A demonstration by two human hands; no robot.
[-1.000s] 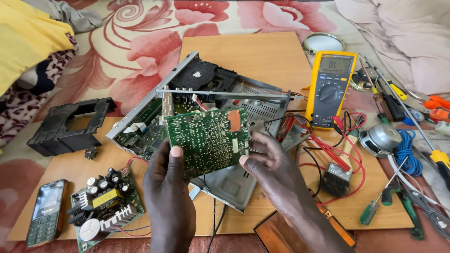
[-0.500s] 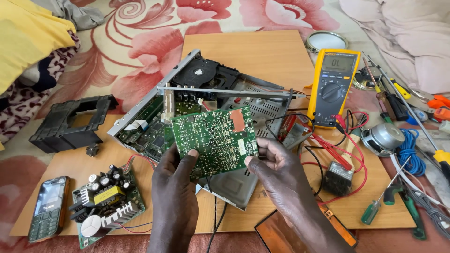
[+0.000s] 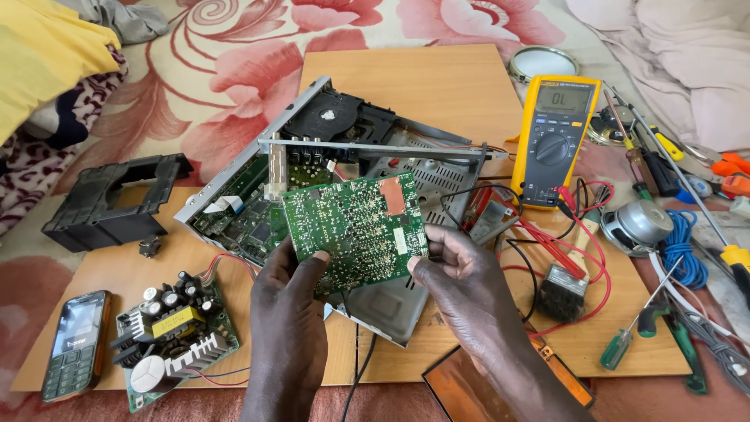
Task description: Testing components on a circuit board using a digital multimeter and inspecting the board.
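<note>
Together, the left hand [image 3: 291, 312] and right hand [image 3: 461, 273] grip a green circuit board [image 3: 355, 227] by its lower edge, fingers closed on it, above the opened metal chassis [image 3: 391, 168] mid-board

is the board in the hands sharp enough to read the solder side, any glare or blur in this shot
Head view: the green circuit board held between left hand and right hand is in focus, solder points distinct; soft even daylight, only faint shadows on the wooden board; no glare on it, slight sheen on the yellow multimeter screen; edges of the frame look mildly stretched.
</note>
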